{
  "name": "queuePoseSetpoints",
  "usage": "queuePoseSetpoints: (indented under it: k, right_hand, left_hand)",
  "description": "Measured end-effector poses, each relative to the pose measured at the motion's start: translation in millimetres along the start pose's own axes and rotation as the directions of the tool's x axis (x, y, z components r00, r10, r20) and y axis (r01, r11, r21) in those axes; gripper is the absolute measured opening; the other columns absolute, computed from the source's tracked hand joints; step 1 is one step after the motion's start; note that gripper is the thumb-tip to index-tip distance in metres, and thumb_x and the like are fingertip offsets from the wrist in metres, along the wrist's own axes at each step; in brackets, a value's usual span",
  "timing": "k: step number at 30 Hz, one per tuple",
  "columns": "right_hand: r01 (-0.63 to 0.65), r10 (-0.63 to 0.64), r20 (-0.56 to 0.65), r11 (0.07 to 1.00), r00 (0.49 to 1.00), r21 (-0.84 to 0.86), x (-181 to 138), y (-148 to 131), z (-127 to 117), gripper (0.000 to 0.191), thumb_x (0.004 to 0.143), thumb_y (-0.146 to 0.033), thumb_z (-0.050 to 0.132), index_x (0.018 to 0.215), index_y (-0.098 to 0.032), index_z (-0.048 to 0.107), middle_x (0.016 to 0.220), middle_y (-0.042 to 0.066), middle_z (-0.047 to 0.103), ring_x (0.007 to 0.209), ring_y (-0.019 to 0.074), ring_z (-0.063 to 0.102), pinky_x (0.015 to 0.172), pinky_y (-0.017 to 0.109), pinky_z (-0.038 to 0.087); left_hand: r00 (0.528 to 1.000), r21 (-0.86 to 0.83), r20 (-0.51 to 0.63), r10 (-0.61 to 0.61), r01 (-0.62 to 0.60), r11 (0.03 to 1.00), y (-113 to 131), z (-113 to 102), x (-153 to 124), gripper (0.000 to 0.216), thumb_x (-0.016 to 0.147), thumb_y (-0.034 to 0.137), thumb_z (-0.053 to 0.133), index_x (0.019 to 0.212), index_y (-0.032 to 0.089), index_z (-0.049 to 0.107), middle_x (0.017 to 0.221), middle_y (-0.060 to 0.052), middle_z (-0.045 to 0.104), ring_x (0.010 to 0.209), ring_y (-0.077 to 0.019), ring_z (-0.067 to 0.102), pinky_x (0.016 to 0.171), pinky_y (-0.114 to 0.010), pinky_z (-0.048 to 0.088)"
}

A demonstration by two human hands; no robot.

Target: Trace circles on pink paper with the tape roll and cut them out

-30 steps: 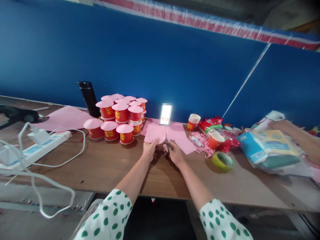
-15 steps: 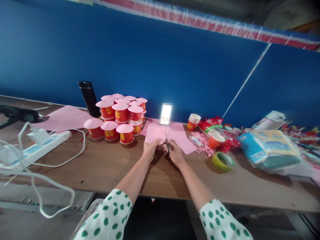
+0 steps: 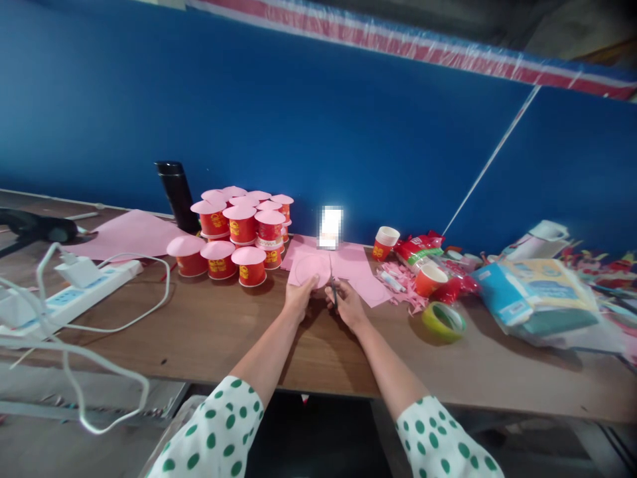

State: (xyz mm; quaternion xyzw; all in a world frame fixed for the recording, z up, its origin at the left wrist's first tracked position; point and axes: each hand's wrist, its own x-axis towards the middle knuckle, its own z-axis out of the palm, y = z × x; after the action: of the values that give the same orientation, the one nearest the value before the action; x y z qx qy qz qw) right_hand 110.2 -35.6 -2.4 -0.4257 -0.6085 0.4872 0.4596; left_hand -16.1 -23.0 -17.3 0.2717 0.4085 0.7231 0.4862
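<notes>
My left hand (image 3: 299, 295) pinches the near edge of a piece of pink paper (image 3: 306, 269), which has a round outline drawn on it. In my right hand (image 3: 347, 302) is a pair of dark scissors (image 3: 334, 292), its blades pointing away from me at the paper's right edge. Whether the blades are parted is too small to tell. Under and behind the held piece lie more pink sheets (image 3: 355, 262), one with a drawn curve at the right. Left of my hands stand several red paper cups (image 3: 251, 274) topped with pink paper cones (image 3: 249, 255).
Right of my hands are pink paper scraps (image 3: 415, 299), loose cups (image 3: 430, 280), a roll of yellow-green tape (image 3: 444, 322) and a blue plastic pack (image 3: 537, 299). At the left lie a white power strip (image 3: 74, 299) with cables and a black flask (image 3: 178, 197). A blue wall (image 3: 318, 119) rises behind.
</notes>
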Motion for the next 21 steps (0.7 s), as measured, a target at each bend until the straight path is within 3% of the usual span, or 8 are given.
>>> queuePoseSetpoints:
  k: [21]
  right_hand:
    - [0.021,-0.022,-0.01,1.0,1.0,-0.018,1.0,1.3,-0.6,0.037,0.07,-0.049,0.062,0.092,-0.018,0.061,0.057,-0.002,0.057,0.044,0.0109,0.052,0.038,0.02,0.036]
  left_hand:
    - [1.0,-0.019,-0.007,0.008,-0.008,1.0,5.9,2.8,-3.0,0.047,0.054,0.031,0.078,0.094,0.013,0.063,0.083,-0.008,0.069,0.067,-0.0171,0.065,0.056,-0.024,0.05]
